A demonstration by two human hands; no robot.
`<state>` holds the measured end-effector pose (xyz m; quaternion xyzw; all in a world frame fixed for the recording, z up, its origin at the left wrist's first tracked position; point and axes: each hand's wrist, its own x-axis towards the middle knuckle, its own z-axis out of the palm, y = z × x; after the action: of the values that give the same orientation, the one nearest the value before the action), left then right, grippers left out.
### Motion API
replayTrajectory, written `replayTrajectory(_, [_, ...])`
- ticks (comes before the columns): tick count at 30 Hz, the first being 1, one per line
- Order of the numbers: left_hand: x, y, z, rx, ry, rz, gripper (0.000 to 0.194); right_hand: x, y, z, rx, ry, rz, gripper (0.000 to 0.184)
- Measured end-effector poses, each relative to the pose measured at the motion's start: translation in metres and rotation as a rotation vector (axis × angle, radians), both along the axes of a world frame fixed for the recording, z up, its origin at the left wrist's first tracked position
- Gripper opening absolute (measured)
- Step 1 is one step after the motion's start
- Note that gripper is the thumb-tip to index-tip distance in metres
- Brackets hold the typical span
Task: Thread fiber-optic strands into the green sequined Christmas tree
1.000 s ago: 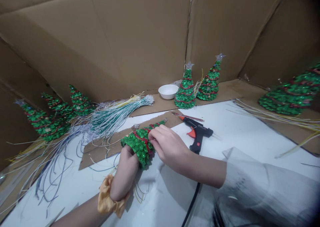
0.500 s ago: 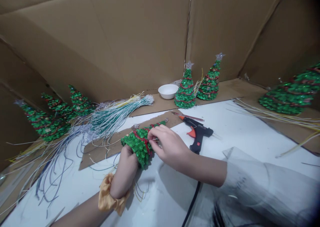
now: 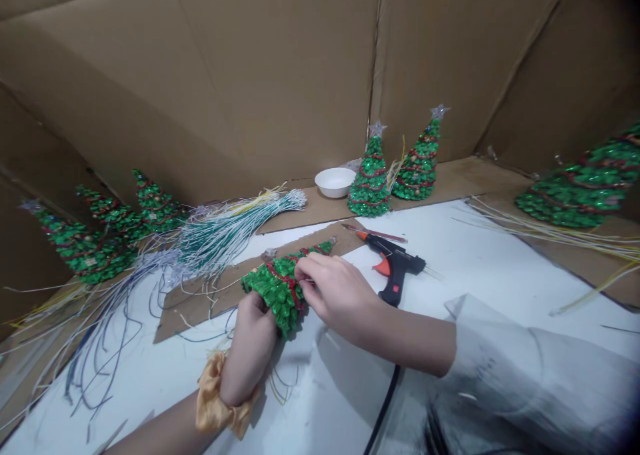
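A small green Christmas tree [image 3: 275, 288] with a red garland lies tilted, its tip pointing away to the right. My left hand [image 3: 251, 335], with an orange scrunchie [image 3: 220, 395] at the wrist, grips the tree at its base; some of the fingers are hidden under or inside it. My right hand [image 3: 337, 288] is closed in a pinch against the tree's side, by the garland. A thin pale bit shows at those fingertips, too small to name. Just beyond the right hand lies a black and orange hot glue gun [image 3: 395, 261] on the white table [image 3: 440, 308].
Wires with green and white strands [image 3: 225, 231] lie bundled behind the tree, blue and white wires [image 3: 115, 321] to the left. Cardboard [image 3: 195, 308] lies underneath. Finished trees [image 3: 370, 178] stand around the back and sides, near a white bowl [image 3: 335, 183]. The gun's cord [image 3: 385, 408] runs toward me.
Both hands stay on the tree almost unmoved. The view has shifted slightly, with things at the left edge appearing a little farther left.
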<state>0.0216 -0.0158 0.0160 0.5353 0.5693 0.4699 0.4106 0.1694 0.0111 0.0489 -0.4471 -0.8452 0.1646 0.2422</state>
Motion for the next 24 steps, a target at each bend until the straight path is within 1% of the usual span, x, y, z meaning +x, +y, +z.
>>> replayTrajectory(4, [0.000, 0.000, -0.002, 0.004, -0.011, 0.005, 0.019, 0.001, 0.001, -0.002, -0.004, 0.043, 0.017, 0.011])
replayTrajectory(10, [0.000, 0.001, -0.001, 0.009, -0.028, -0.026, 0.020, 0.000, 0.003, -0.008, 0.001, 0.116, 0.025, 0.011])
replayTrajectory(15, [-0.001, 0.002, -0.002, 0.020, -0.020, -0.038, 0.020, -0.002, 0.002, -0.010, 0.037, 0.123, 0.019, 0.012])
replayTrajectory(19, [0.001, 0.002, -0.002, 0.056, -0.007, -0.034, 0.023, -0.004, 0.000, -0.011, 0.047, 0.123, 0.010, 0.013])
replayTrajectory(22, [0.002, 0.001, -0.001, 0.072, 0.000, -0.029, 0.024, -0.005, -0.001, -0.014, 0.044, 0.185, 0.005, 0.014])
replayTrajectory(24, [0.001, 0.002, -0.001, 0.067, 0.006, -0.021, 0.023, -0.006, -0.001, -0.018, 0.022, 0.268, 0.002, 0.013])
